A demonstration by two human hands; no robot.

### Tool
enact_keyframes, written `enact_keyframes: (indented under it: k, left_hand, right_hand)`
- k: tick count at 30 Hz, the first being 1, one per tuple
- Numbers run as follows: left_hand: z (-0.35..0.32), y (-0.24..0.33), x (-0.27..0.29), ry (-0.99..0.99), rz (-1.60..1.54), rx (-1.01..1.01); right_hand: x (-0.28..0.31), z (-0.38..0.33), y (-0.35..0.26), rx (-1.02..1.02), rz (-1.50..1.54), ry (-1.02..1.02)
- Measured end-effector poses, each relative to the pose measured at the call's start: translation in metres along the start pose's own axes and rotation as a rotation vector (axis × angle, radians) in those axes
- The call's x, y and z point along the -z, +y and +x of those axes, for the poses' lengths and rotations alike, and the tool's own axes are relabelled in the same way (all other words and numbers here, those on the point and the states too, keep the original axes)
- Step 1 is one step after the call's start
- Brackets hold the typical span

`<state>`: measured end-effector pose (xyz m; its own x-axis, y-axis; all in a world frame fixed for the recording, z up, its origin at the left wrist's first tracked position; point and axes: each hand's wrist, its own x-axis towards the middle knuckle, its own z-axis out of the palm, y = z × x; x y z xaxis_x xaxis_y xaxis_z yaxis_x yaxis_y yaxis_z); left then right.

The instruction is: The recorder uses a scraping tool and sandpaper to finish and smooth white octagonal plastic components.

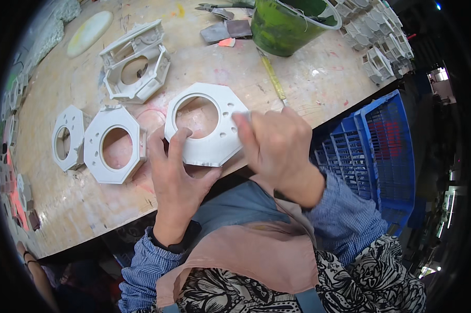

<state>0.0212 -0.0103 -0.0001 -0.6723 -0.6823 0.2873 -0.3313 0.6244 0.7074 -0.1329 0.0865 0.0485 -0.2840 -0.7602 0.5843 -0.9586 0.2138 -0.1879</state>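
A white octagonal plastic housing (206, 148) with a large round opening and several small holes lies near the table's front edge. My left hand (175, 182) grips its lower left side, fingers by the round opening and thumb at the near edge. At its right side my right hand (282, 151) is closed, the thumb by the small holes; whatever its fingers may hold is hidden. Two similar housings, one (93, 151) beside my left hand and another (58, 135) further left, rest on the table. Behind them an octagonal housing (136, 94) shows its ribbed hollow inside.
On the wooden table (235, 68) stands a green bucket (282, 36), with grey abrasive pieces (214, 32) and pliers (209, 7) nearby. A yellow-handled tool (272, 75) lies right of centre. White parts (379, 65) are stacked far right, above a blue crate (373, 151). Another person's arm (38, 276) shows lower left.
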Motion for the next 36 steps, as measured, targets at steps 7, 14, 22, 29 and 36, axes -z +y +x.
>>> enact_keyframes:
  k: [7, 14, 22, 29, 36]
  left_hand:
    - [-0.001, 0.001, 0.0, 0.024, 0.031, -0.002]
    - [-0.001, 0.003, 0.001, 0.02, 0.005, 0.008]
    - [0.005, 0.013, 0.003, 0.113, 0.135, -0.159]
    - [0.005, 0.007, 0.002, -0.097, 0.189, -0.319]
    - [0.005, 0.01, 0.003, -0.098, 0.19, -0.31]
  right_hand:
    - [-0.023, 0.008, 0.053, -0.038, -0.274, -0.13]
    - [-0.015, -0.013, 0.005, 0.045, -0.012, -0.089]
    - [0.002, 0.002, 0.024, -0.226, 0.136, -0.077]
    - [-0.039, 0.014, 0.033, -0.011, -0.142, 0.11]
    - [-0.03, -0.004, 0.013, 0.069, -0.086, -0.004]
